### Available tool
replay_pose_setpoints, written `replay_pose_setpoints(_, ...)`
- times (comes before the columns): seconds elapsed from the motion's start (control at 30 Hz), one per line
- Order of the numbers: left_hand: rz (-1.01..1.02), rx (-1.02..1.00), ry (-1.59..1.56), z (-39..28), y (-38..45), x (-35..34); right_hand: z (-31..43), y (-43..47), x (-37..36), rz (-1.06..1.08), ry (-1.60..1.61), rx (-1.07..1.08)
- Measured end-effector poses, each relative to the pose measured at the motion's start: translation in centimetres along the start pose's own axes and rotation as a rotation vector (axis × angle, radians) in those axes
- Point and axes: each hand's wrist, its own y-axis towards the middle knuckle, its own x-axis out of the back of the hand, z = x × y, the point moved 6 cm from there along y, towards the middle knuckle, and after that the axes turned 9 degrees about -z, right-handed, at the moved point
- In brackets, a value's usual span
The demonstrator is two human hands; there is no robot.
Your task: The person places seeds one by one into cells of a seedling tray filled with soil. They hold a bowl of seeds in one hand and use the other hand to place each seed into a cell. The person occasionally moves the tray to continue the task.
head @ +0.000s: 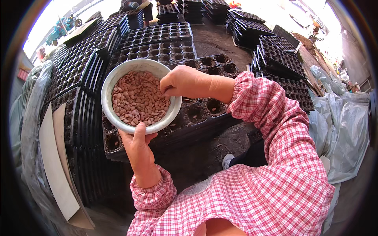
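Observation:
My left hand (138, 150) grips a pale round bowl (107, 101) from its near side, the thumb resting over the rim. Flat, pinkish-brown seeds (135, 97) cover the inside of the bowl. At the bowl's right rim, my right hand (184, 82) is curled with its fingertips drawn together just over the seeds; whether any seed sits between them is hidden. Beneath the bowl and both hands lies a black plastic seedling tray (203, 120) with soil in its cells. Single seeds show in several of its near cells.
More soil-filled seedling trays (155, 47) lie beyond, with tall stacks of trays (88, 70) at left and others (280, 56) at right. Pale boards (56, 165) lean against the left stack. Plastic sheeting (339, 126) hangs at right. Another person (138, 6) stands at the back.

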Motion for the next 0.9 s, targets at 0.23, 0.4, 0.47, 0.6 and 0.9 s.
replay_pose_setpoints(0.23,0.029,0.028,-0.039,0.1,-0.1,-0.9,0.8,-0.1,0.9,0.018,0.125,0.009)
replay_pose_setpoints(0.4,0.007,0.036,-0.035,0.0,-0.2,0.1,-6.8,-0.3,6.8,-0.107,0.438,-0.187)
replay_pose_setpoints(0.47,0.000,0.036,-0.022,0.1,-0.1,0.3,-11.8,-1.2,8.8,-0.158,0.256,-0.283)
replay_pose_setpoints(0.6,0.018,0.043,-0.016,0.4,0.3,-0.3,-19.5,-4.9,11.6,-0.114,-0.410,-0.426)
replay_pose_setpoints(0.9,-0.001,0.022,-0.002,-0.2,-0.2,-0.3,-22.9,-6.1,7.6,0.100,-0.654,-0.358)
